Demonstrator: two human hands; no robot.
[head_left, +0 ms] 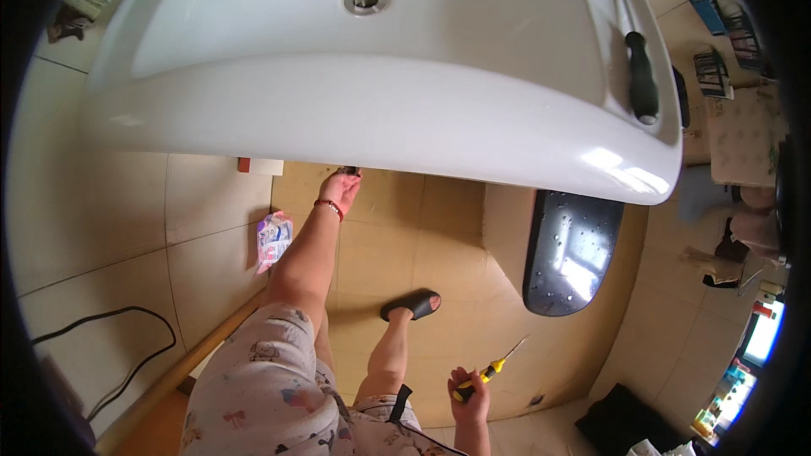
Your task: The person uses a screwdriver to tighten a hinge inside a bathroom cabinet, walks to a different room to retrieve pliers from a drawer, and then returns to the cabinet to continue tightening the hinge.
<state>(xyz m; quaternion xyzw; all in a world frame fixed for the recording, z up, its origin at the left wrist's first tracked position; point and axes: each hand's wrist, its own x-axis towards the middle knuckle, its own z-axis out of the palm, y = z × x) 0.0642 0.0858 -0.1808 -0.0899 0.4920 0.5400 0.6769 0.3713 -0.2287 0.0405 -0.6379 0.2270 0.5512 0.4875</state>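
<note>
My left hand [341, 188], a red beaded bracelet [329, 207] on its wrist, reaches under the front edge of the white washbasin [380, 105]. Its fingers are closed around a small dark thing [349, 171], mostly hidden by the basin. Low in the view, my right hand [470, 397] is wrapped round the handle of a yellow-and-black screwdriver [488, 374]. That tool's thin shaft points up and to the right, away from the basin. Another screwdriver [640, 76], with a dark green handle, lies on the basin's right rim.
Below the basin's right side is a black, glossy, wet-spotted surface [570, 257]. A pink-and-white packet [274, 241] is by the left wall. A black cable [127, 311] curves at the far left. My slippered foot [411, 305] stands on tan floor tiles. The basin's drain [366, 1] is uncovered.
</note>
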